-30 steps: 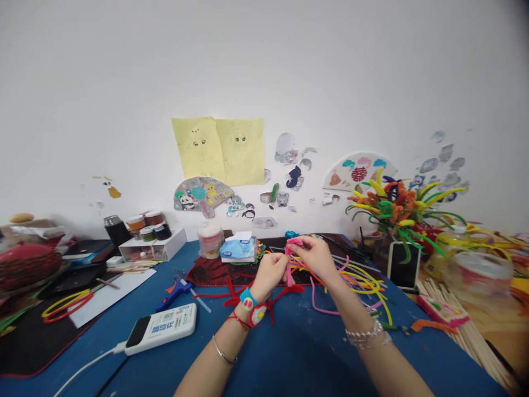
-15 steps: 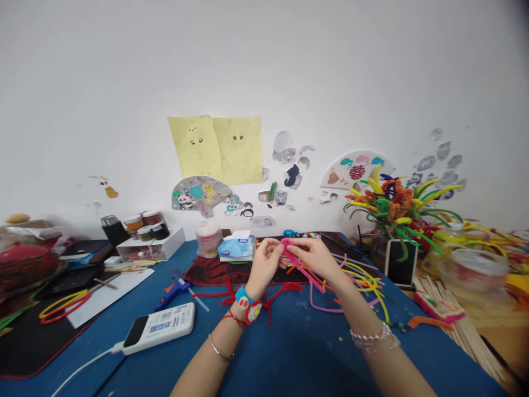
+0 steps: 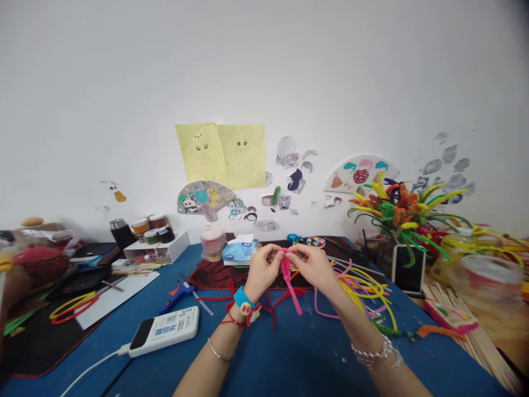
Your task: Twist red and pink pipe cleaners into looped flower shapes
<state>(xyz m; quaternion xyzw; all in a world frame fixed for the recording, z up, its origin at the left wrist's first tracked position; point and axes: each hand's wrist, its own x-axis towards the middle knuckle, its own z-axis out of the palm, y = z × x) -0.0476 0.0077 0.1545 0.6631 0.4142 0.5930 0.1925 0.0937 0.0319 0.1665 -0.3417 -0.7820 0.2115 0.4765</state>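
Observation:
Both my hands meet above the middle of the blue table and pinch a pink pipe cleaner at its top end. My left hand grips it from the left, thumb and fingertips pressed together. From the right, my right hand holds the same end in a pinch. Its doubled lower part hangs down between the hands, with a straight tail. Behind and below my left wrist lie red pipe cleaners. Yellow, purple and orange pipe cleaners lie beyond my right forearm.
A tissue pack and a lidded tub stand behind my hands. To the left lie a blue glue gun and a white power bank with a cable. A bouquet of pipe-cleaner flowers, a phone and wooden sticks are at right.
The pink pipe cleaner has swung from slanting right to hanging nearly straight down. Both hands still pinch its top. The whole view has shifted slightly, and a blurred shape appears at the left edge.

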